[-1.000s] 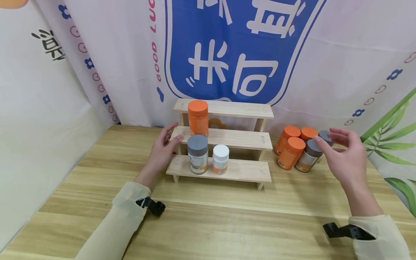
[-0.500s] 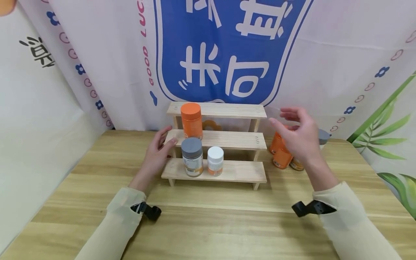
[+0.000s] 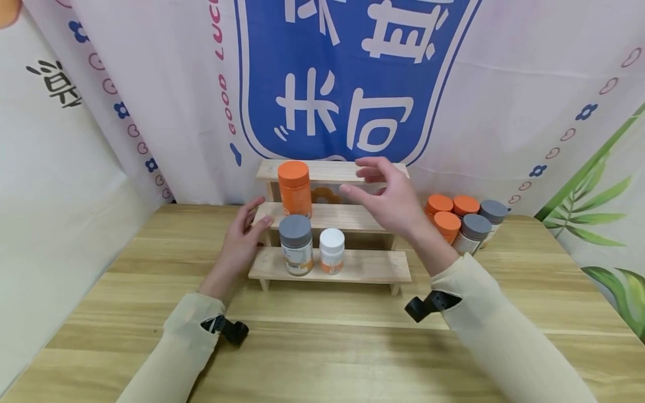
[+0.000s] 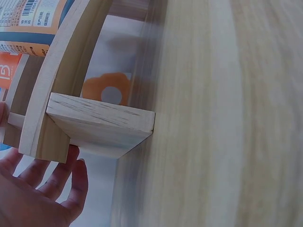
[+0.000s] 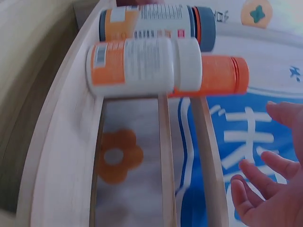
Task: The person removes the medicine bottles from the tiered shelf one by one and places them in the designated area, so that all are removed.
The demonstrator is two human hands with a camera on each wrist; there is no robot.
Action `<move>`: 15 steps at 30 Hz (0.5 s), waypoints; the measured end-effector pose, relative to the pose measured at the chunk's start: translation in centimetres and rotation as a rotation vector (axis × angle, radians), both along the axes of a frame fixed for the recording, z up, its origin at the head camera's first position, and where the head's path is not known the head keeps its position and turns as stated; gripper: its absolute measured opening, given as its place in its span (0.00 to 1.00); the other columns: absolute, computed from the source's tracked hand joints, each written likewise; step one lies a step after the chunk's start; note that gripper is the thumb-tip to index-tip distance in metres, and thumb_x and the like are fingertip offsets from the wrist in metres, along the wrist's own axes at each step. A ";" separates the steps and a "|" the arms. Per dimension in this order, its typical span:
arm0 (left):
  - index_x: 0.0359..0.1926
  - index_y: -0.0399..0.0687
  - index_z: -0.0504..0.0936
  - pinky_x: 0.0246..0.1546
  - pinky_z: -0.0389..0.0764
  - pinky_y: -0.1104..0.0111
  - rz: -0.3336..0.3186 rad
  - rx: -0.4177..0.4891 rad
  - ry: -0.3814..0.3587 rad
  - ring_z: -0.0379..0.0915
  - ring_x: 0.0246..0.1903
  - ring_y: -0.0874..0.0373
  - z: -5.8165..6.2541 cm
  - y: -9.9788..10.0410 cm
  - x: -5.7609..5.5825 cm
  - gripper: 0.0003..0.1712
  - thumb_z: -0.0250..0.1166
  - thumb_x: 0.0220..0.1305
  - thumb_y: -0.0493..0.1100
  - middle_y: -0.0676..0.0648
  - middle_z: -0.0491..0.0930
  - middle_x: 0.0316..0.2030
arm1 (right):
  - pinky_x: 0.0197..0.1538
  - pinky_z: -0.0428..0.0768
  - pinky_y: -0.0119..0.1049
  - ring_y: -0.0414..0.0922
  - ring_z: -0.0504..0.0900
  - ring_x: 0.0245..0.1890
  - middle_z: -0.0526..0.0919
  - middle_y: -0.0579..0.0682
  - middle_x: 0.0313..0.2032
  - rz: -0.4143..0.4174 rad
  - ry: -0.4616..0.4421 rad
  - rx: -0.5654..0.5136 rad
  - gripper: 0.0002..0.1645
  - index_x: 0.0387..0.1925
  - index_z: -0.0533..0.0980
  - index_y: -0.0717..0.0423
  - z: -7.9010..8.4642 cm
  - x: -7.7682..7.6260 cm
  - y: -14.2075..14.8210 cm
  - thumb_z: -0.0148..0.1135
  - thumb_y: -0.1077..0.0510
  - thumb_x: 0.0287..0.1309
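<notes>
Head view: left fingers (image 3: 248, 208) apparently round rack end (image 3: 269, 209); right fingers (image 3: 375, 163) nearby

Bright head view, soft shadows on the table (image 3: 322, 364), dimmer, bluish wrist views

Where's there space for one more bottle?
On the bottom shelf, right of the white-lidded bottle; on the middle shelf, just right of the orange bottle; and on the table in front of the shelves, between the two sleeves. It's crowded right of the shelves, where five bottles huddle. The right hand hides part of the top shelf.
</notes>
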State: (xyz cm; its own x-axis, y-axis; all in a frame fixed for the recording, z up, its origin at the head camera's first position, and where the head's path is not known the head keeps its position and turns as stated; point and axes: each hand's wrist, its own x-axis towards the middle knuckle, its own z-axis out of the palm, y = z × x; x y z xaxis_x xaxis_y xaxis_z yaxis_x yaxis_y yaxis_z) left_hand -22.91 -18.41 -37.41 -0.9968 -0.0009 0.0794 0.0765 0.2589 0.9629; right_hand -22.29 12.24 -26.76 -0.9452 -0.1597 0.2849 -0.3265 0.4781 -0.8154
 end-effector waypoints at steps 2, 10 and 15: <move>0.84 0.64 0.58 0.48 0.80 0.67 -0.002 0.001 0.002 0.71 0.68 0.44 0.0 0.0 0.0 0.36 0.58 0.81 0.54 0.44 0.63 0.81 | 0.68 0.79 0.54 0.52 0.77 0.69 0.80 0.50 0.67 0.022 -0.024 0.011 0.41 0.75 0.70 0.43 0.2 -0.2 -1.0 0.74 0.40 0.64; 0.83 0.60 0.58 0.53 0.77 0.69 -0.003 0.003 0.021 0.70 0.69 0.45 -0.3 0.0 -0.2 0.35 0.57 0.82 0.52 0.42 0.65 0.80 | 0.67 0.80 0.52 0.53 0.77 0.69 0.80 0.49 0.67 0.110 -0.063 0.015 0.46 0.77 0.67 0.44 0.4 -1.0 -4.2 0.75 0.39 0.62; 0.83 0.61 0.59 0.52 0.78 0.71 -0.003 0.020 0.018 0.71 0.67 0.45 -0.4 -0.1 -0.3 0.35 0.57 0.82 0.53 0.41 0.68 0.78 | 0.69 0.79 0.52 0.53 0.79 0.69 0.80 0.51 0.68 0.143 -0.074 0.010 0.50 0.78 0.66 0.46 0.5 -1.4 -5.6 0.76 0.39 0.60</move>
